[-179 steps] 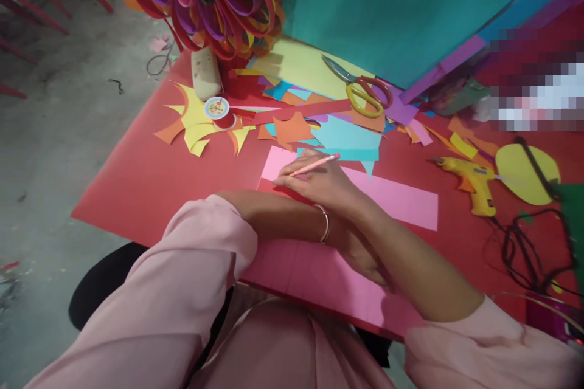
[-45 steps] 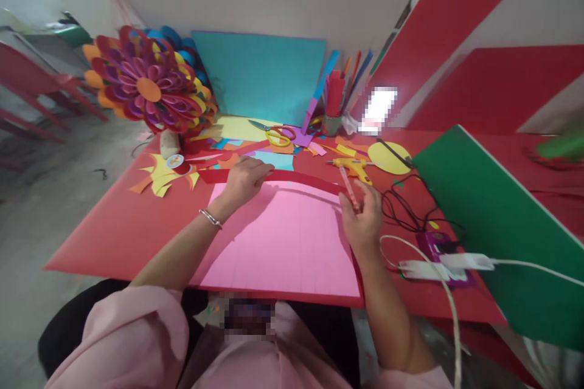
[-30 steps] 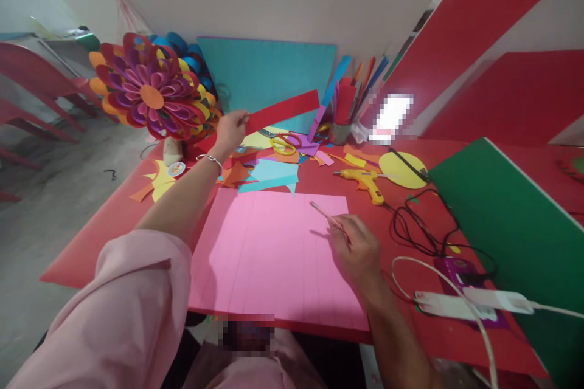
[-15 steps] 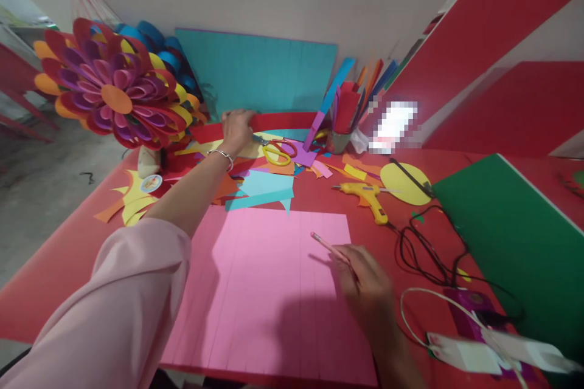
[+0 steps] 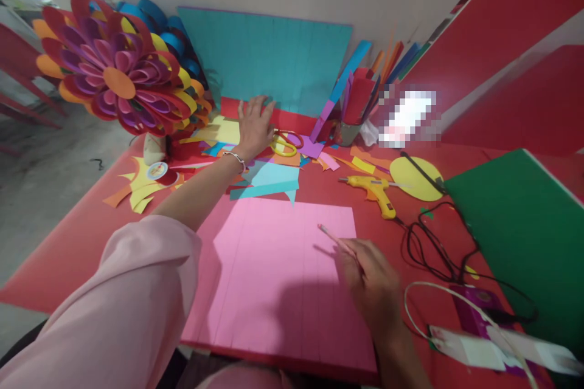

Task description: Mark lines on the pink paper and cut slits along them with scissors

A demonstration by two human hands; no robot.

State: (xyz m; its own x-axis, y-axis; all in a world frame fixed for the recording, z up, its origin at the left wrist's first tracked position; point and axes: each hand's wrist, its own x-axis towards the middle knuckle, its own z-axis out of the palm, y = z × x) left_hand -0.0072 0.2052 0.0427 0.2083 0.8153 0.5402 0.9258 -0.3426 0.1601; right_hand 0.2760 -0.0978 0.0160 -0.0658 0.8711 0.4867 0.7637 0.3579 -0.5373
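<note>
From my end, the left hand (image 5: 255, 127) reaches to the far side with fingers spread and released; they overlap the red strip (image 5: 292, 120), though I can't tell how firmly they touch it. That strip stands lengthwise against the foot of the teal board (image 5: 269, 58). The right hand (image 5: 371, 282) has its fingers curled around the pencil (image 5: 337, 239), eraser end up, above the right part of the pink sheet (image 5: 260, 273).

Between sheet and strip I have clutter: teal scraps (image 5: 274, 174) and the scissors (image 5: 285, 154) (their blades hidden behind the left hand). The thread spool (image 5: 157, 171) and paper flower (image 5: 119, 82) crowd the left; the strip cup (image 5: 349, 135) is far right of centre. Nearer on the right lie the glue gun (image 5: 371, 185), yellow disc (image 5: 422, 190) and green board (image 5: 524, 237).
</note>
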